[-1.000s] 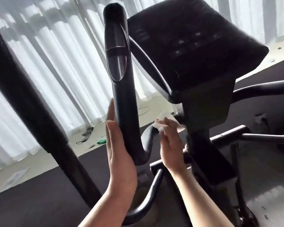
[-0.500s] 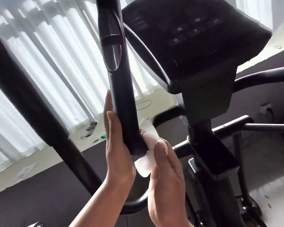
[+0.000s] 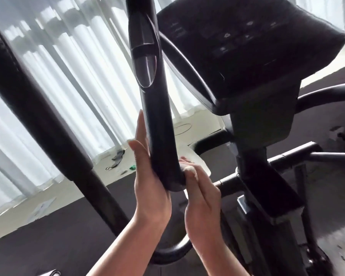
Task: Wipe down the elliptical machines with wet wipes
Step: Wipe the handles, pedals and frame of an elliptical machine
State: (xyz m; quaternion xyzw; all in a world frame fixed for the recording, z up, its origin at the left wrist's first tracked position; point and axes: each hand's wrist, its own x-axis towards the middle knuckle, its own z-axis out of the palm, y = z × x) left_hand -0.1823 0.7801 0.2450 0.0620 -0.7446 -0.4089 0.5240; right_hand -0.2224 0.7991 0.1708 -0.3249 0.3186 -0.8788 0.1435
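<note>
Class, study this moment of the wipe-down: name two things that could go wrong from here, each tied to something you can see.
1. The left hand only presses flat against the handlebar; it may swing away under the rubbing.
2. The wet wipe is bunched under the right hand, so it may slip or miss the handlebar's far side.

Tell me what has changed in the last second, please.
The right hand carried the wet wipe from beside the console post over to the handlebar grip and now presses it against the grip's lower end. The left hand stays flat against the grip.
</note>
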